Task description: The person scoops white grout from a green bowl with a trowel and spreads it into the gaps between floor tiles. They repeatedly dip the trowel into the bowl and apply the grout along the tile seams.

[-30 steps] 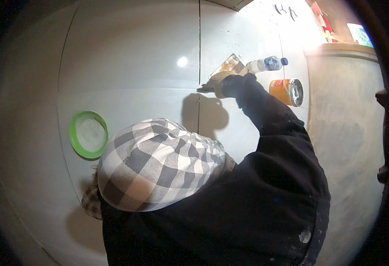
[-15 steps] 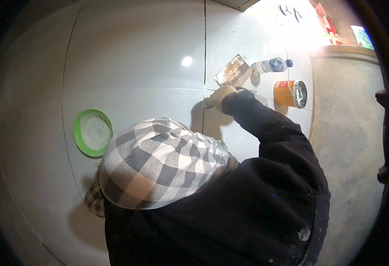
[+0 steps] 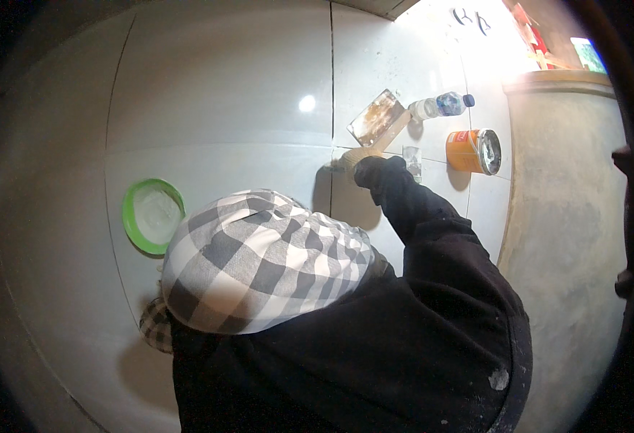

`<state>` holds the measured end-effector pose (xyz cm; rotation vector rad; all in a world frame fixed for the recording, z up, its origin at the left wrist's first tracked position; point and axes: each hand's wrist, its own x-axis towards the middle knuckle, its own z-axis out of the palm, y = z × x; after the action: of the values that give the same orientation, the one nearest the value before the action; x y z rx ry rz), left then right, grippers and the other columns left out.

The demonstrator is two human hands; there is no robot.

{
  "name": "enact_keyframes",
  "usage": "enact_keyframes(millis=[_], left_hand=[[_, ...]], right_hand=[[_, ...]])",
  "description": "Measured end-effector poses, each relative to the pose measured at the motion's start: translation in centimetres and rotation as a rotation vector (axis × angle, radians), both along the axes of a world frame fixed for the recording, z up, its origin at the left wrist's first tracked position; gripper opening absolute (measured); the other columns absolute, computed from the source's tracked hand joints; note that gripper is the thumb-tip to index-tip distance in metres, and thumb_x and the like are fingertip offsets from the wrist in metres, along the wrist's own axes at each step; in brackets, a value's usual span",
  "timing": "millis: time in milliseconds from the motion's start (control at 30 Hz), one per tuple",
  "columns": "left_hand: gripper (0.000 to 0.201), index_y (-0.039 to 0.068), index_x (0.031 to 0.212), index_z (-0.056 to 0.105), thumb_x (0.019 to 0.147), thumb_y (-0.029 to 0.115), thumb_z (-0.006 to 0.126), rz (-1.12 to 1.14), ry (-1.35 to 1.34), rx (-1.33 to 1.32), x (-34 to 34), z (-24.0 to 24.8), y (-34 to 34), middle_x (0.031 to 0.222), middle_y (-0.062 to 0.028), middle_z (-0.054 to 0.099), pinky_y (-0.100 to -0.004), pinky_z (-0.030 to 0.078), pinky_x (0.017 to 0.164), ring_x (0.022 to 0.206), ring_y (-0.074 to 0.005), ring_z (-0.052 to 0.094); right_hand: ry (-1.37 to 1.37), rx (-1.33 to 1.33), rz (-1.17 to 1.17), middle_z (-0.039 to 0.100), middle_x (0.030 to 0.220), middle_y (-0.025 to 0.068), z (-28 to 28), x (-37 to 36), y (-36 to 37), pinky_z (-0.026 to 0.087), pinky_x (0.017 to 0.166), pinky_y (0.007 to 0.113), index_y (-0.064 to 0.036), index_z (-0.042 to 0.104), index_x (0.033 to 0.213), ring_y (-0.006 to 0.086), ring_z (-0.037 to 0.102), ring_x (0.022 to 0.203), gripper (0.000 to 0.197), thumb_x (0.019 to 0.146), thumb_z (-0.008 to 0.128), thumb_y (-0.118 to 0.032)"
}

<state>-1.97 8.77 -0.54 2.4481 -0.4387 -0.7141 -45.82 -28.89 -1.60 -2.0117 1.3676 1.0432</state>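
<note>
Tile joint (image 3: 332,86) running away from the right hand (image 3: 361,156), in the grey-white floor (image 3: 216,94); fingertips down at or near a crossing with another joint. Right hand seen from above, fingers blurred and partly shadowed; cannot tell how far closed, nor whether holding anything. Left hand out of sight, so no telling how open or what in it.

Just right of the right hand, beside the black sleeve (image 3: 422,209), a pale flat piece (image 3: 413,162). Just beyond the hand, a block (image 3: 378,119) with a brown-stained whitish face, set askew. Beyond and to the right, a clear bottle (image 3: 425,109) with a blue cap. Farther right, an orange bucket (image 3: 460,150) with a wire handle, then a grey low wall (image 3: 562,187). Nearer the body, left of the hand, checked clothing (image 3: 266,263); well left, a green bowl (image 3: 128,216) with white stuff inside.
</note>
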Motion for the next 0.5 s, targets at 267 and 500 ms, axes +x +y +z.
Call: enact_keyframes(millis=[267,500], left_hand=[[0.044,0.010,0.129,0.052,0.095,0.037,0.045,0.296,0.488,-0.351,-4.0,-1.7,-7.9,0.128,-0.0067,0.056,-0.0373,0.048,0.089,0.114,-0.0239,0.055],[0.044,0.010,0.129,0.051,0.095,0.037,0.045,0.487,0.593,-0.510,-4.1,-0.8,-12.1,0.129,-0.0063,0.055,-0.0372,0.048,0.089,0.114,-0.0233,0.055]], right_hand=[[-1.005,0.572,-1.107,0.073,0.087,0.0090,0.1,-8.2,2.3,0.055,0.071,0.029,0.0006,0.072,0.099,0.0141,0.067,0.077,0.028,0.073,0.078,-0.005],[-1.199,0.528,-0.870,0.071,0.097,0.0119,-5.3,-13.3,0.3,0.053,0.084,0.032,-0.0037,0.071,0.098,0.0215,0.068,0.089,0.026,0.073,0.075,-0.006]])
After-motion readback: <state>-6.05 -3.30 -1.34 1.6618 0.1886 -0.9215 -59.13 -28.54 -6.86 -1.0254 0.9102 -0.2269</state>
